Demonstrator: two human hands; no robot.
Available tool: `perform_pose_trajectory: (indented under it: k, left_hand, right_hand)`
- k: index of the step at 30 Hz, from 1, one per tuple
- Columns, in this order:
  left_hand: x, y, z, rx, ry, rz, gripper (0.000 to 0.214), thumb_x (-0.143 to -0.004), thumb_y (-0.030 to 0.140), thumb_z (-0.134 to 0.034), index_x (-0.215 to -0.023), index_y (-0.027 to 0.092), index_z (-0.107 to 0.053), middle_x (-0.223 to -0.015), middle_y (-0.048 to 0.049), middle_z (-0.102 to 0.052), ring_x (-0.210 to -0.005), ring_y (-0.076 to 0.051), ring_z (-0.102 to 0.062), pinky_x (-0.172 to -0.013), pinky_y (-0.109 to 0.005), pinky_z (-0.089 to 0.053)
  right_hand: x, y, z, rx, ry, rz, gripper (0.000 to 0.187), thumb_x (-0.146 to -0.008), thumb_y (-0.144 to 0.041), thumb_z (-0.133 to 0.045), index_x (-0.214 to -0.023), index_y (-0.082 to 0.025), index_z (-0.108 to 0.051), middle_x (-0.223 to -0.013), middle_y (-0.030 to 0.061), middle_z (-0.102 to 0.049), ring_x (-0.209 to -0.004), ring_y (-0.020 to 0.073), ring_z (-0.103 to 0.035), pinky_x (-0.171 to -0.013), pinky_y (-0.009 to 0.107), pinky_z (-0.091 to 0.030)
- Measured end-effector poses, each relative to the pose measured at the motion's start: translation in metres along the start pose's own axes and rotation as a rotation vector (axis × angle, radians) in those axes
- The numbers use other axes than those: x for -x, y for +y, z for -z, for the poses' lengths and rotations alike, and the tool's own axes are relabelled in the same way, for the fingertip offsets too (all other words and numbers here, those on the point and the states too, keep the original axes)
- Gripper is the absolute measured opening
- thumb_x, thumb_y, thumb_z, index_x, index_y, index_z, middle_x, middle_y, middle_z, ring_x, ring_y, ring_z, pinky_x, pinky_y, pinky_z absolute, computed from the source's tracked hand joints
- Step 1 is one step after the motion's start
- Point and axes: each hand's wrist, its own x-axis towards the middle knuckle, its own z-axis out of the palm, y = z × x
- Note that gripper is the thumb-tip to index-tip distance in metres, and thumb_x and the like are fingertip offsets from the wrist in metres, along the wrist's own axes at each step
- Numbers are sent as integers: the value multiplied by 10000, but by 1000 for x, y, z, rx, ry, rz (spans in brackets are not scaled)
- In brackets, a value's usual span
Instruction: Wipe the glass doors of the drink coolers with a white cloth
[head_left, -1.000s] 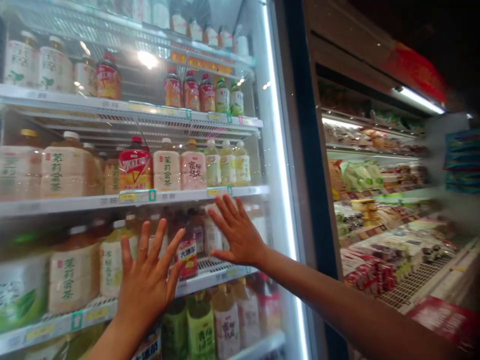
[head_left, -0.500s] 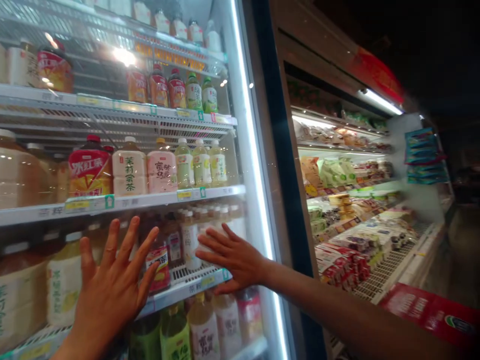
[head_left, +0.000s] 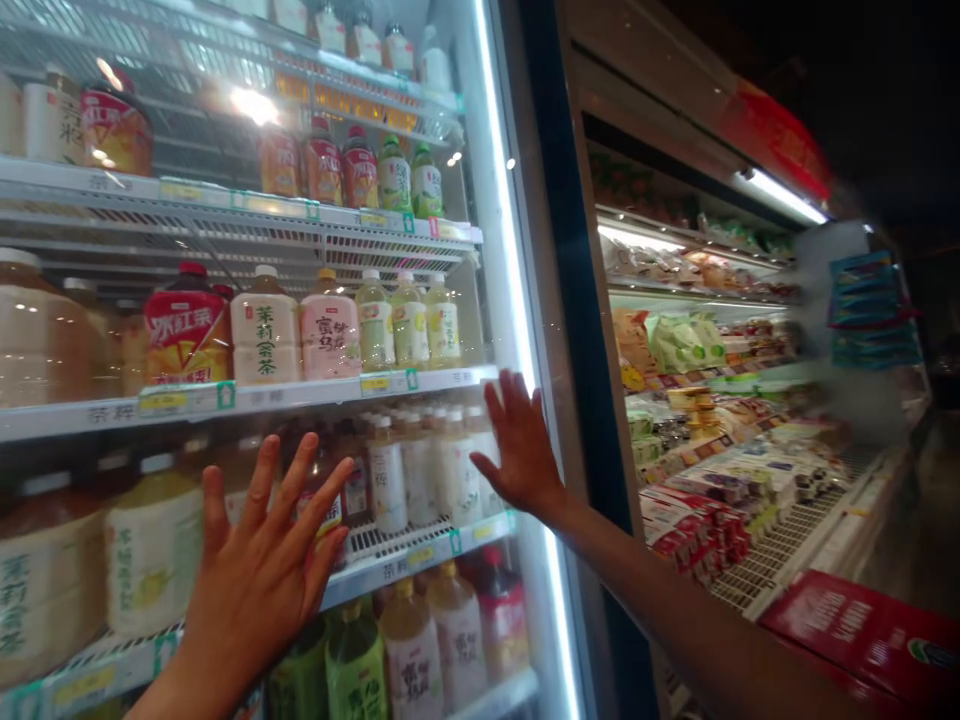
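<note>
My left hand [head_left: 259, 560], fingers spread, is raised in front of the lower shelves of a lit drinks cooler and holds nothing. Behind it stand a yellowish tea bottle [head_left: 154, 545] and a partly hidden red-labelled bottle. My right hand [head_left: 523, 440] is up by the cooler's bright edge light [head_left: 506, 220], empty, its fingers extended and the thumb apart. To its left are several small white-labelled bottles [head_left: 388, 475]. Reflections suggest a glass pane before the shelves; whether either hand touches it I cannot tell.
Bottles fill several wire shelves, among them a large red-labelled bottle [head_left: 187, 330] and a pink-labelled one [head_left: 330, 335]. A dark blue frame [head_left: 581, 300] borders the cooler. An open chilled display [head_left: 787, 540] runs along the right, with a red box [head_left: 847, 630] at its near end.
My right hand has swung up and to the right, from the small bottles to the edge light. My left hand has shifted slightly right. The view has moved a little.
</note>
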Motion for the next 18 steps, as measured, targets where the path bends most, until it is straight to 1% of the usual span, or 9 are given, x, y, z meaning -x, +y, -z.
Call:
perform_pose_trajectory:
  k: [1, 2, 3, 6, 8, 9, 12, 14, 18]
  left_hand:
    - [2, -3, 2, -6, -5, 2, 632, -1011, 500, -461, -1605, 375, -284, -1710, -56, -242, -1609, -319, -124, -1261, -696, 18]
    - [4, -7, 4, -11, -11, 5, 635, -1011, 503, -461, -1606, 380, -278, -1711, -54, -238, -1609, -318, -125, -1263, -690, 17]
    - [6, -11, 6, -14, -20, 10, 640, -1008, 509, -465, -1606, 385, -275, -1713, -54, -235, -1609, -317, -128, -1266, -684, 17]
    - [12, -23, 14, -21, -33, 32, 661, -995, 524, -491, -1605, 395, -272, -1714, -53, -232, -1608, -320, -128, -1271, -669, 30]
    - [16, -30, 19, -32, -34, 48, 674, -991, 515, -507, -1608, 391, -265, -1716, -54, -221, -1610, -320, -115, -1271, -664, 41]
    - [19, -34, 22, -37, -34, 56, 679, -990, 508, -512, -1609, 388, -260, -1717, -54, -216, -1611, -318, -107, -1272, -661, 44]
    - [27, -45, 30, -52, -36, 80, 689, -990, 494, -524, -1613, 386, -248, -1719, -51, -205, -1614, -310, -88, -1273, -656, 49]
    - [32, -54, 37, -67, -35, 92, 698, -988, 489, -533, -1614, 389, -240, -1720, -46, -203, -1616, -302, -78, -1275, -653, 47]
    - [43, -80, 58, -119, -32, 121, 717, -986, 482, -542, -1619, 390, -217, -1728, -42, -164, -1619, -296, -53, -1276, -645, 64]
  right_hand:
    - [-2, -3, -1, -5, 23, -80, 894, -993, -734, -243, -1655, -229, 82, -1739, 78, 118, -1607, 345, 55, -1276, 665, -56]
    - [-3, -11, -2, -20, 14, -83, 919, -982, -752, -242, -1655, -219, 87, -1736, 92, 131, -1604, 360, 63, -1271, 675, -64]
    - [-2, -22, -3, -43, -21, -13, 968, -956, -794, -247, -1658, -207, 71, -1736, 102, 129, -1603, 371, 60, -1273, 672, -69]
    - [0, -54, -5, -107, -185, 366, 1101, -870, -894, -314, -1666, -187, -31, -1748, 105, 42, -1610, 357, 3, -1301, 596, -93]
    - [-11, -63, -6, -119, -214, 456, 1074, -882, -872, -355, -1667, -207, -45, -1751, 87, 2, -1613, 338, -26, -1306, 580, -116]
    - [-20, -64, -6, -118, -184, 403, 1032, -908, -839, -360, -1666, -224, -25, -1750, 76, 16, -1613, 338, -22, -1301, 601, -121]
    - [-53, -70, -10, -120, -12, 87, 943, -966, -744, -368, -1655, -277, 75, -1734, 48, 140, -1605, 378, 42, -1256, 721, -95]
    - [-64, -90, -13, -144, 11, 78, 1000, -943, -760, -413, -1655, -263, 82, -1724, 58, 179, -1599, 395, 71, -1251, 733, -81]
    - [-67, -148, -17, -213, -213, 621, 1084, -887, -843, -421, -1663, -168, -76, -1742, 120, -26, -1615, 327, -17, -1312, 573, -97]
